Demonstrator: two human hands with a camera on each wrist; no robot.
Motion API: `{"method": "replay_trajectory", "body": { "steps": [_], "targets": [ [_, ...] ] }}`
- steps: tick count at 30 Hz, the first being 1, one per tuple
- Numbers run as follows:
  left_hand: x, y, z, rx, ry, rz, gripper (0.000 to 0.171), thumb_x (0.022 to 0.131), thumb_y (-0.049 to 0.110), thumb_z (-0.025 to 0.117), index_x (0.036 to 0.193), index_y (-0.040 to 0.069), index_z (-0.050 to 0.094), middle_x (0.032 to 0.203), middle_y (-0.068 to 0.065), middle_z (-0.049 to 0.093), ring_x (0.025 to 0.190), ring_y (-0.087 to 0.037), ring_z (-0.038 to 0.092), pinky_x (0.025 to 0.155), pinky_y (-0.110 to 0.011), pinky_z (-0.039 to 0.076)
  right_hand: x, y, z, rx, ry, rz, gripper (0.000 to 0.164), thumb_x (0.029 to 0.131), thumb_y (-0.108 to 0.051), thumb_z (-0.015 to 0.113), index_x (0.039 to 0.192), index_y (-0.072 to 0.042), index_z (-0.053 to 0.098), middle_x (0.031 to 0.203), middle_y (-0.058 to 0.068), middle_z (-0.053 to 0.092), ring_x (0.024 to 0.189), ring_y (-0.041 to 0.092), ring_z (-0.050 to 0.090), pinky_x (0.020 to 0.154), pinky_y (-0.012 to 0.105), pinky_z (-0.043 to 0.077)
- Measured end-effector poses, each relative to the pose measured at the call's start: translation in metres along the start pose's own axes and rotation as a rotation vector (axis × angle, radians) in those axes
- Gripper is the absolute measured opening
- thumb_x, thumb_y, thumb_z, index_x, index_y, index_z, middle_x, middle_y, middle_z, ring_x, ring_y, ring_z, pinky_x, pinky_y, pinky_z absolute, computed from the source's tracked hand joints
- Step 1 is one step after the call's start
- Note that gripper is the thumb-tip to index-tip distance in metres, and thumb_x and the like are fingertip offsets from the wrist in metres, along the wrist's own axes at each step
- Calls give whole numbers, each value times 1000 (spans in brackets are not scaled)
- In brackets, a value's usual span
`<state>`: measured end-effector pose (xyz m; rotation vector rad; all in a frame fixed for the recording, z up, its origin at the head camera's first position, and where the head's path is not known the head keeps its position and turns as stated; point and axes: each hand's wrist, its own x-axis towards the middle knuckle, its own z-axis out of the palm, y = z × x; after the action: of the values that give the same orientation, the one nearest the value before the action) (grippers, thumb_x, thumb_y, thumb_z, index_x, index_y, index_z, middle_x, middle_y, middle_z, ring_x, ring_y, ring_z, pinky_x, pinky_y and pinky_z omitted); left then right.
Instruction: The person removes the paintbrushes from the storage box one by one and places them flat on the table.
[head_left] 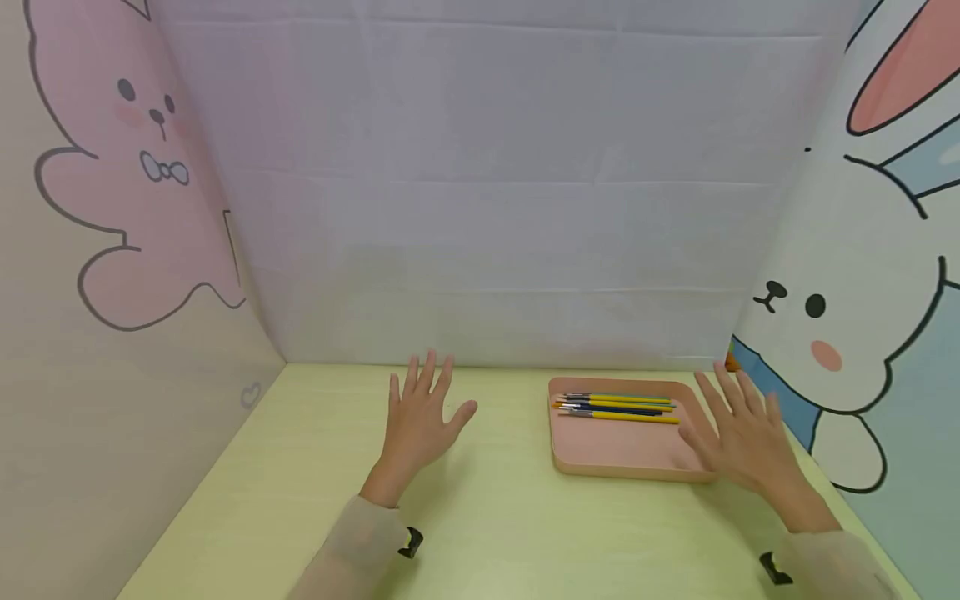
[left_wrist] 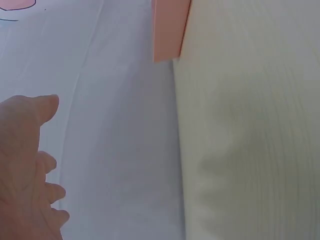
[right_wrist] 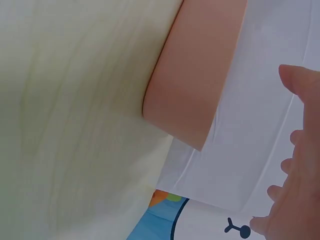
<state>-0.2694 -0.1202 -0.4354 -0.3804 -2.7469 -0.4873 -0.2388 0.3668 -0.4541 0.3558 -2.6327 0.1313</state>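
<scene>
A shallow pink tray [head_left: 622, 454] lies on the right half of the table. Several paintbrushes [head_left: 618, 408] with yellow and dark blue handles rest side by side in its back part. My left hand [head_left: 420, 421] hovers over the table left of the tray, fingers spread and holding nothing. Over the tray's right edge my right hand [head_left: 746, 442] is also spread, its palm free of anything. In the right wrist view the tray's side wall [right_wrist: 187, 75] shows near the right hand [right_wrist: 295, 165]; the brushes are hidden there. The left wrist view shows the left hand [left_wrist: 30, 170] and a corner of the tray [left_wrist: 170, 30].
The pale yellow table [head_left: 300, 492] meets a white cloth wall [head_left: 487, 208] at the back. A side panel with a pink cartoon animal [head_left: 150, 225] stands on the left. On the right is a panel with a white rabbit [head_left: 855, 333], close to the right hand.
</scene>
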Motion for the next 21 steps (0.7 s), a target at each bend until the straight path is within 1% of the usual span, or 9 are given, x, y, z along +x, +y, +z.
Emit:
{"method": "replay_trajectory", "body": {
  "steps": [2, 5, 7, 9, 13, 16, 18, 21],
  "targets": [
    [2, 9, 4, -39, -1, 9, 85, 105, 63, 53, 171, 18, 24, 177, -16, 17, 164, -40, 6, 127, -68, 5, 2, 1, 1, 30, -9, 4, 92, 100, -46, 66, 171, -13, 19, 177, 19, 12, 156, 53, 17, 112, 84, 16],
    [4, 21, 11, -90, -9, 23, 84, 105, 62, 53, 170, 16, 26, 176, -17, 17, 163, -41, 8, 127, -69, 9, 4, 2, 2, 90, -38, 32, 92, 102, -47, 64, 172, -15, 14, 177, 19, 8, 158, 53, 11, 113, 84, 14],
    [6, 28, 17, -119, -7, 36, 84, 105, 60, 55, 170, 14, 28, 176, -19, 19, 163, -43, 11, 126, -70, 11, 5, 3, 3, 123, -51, 43, 92, 103, -47, 62, 172, -14, 13, 177, 20, 7, 159, 53, 9, 114, 84, 14],
    [8, 33, 22, -143, -13, 38, 84, 105, 60, 54, 170, 14, 28, 175, -19, 20, 162, -43, 12, 126, -70, 13, 6, 6, 4, 153, -50, 40, 91, 103, -47, 62, 172, -11, 14, 177, 22, 8, 158, 55, 10, 113, 84, 15],
    [10, 44, 29, -217, -21, 28, 83, 106, 57, 56, 170, 12, 28, 175, -19, 20, 162, -43, 14, 126, -68, 15, 7, 11, 8, 207, -25, 22, 89, 103, -43, 65, 170, -5, 20, 175, 27, 11, 154, 58, 19, 114, 81, 19],
    [11, 54, 34, -293, -35, 10, 83, 106, 56, 56, 169, 12, 28, 175, -18, 21, 162, -41, 15, 126, -67, 19, 8, 14, 11, 246, -6, 19, 89, 103, -41, 67, 169, -5, 21, 173, 29, 14, 150, 60, 25, 114, 79, 22],
    [11, 60, 37, -354, -55, -5, 83, 106, 56, 57, 170, 14, 26, 176, -16, 20, 162, -40, 16, 125, -67, 23, 8, 15, 12, 267, -5, 21, 89, 103, -40, 67, 170, -7, 19, 173, 30, 15, 148, 62, 26, 113, 79, 24],
    [10, 70, 43, -440, -100, -33, 84, 105, 57, 57, 172, 21, 22, 177, -11, 18, 163, -38, 16, 122, -67, 29, 9, 17, 12, 296, -17, 32, 91, 102, -40, 68, 171, -8, 16, 172, 32, 15, 147, 63, 27, 110, 81, 24]
  ]
}}
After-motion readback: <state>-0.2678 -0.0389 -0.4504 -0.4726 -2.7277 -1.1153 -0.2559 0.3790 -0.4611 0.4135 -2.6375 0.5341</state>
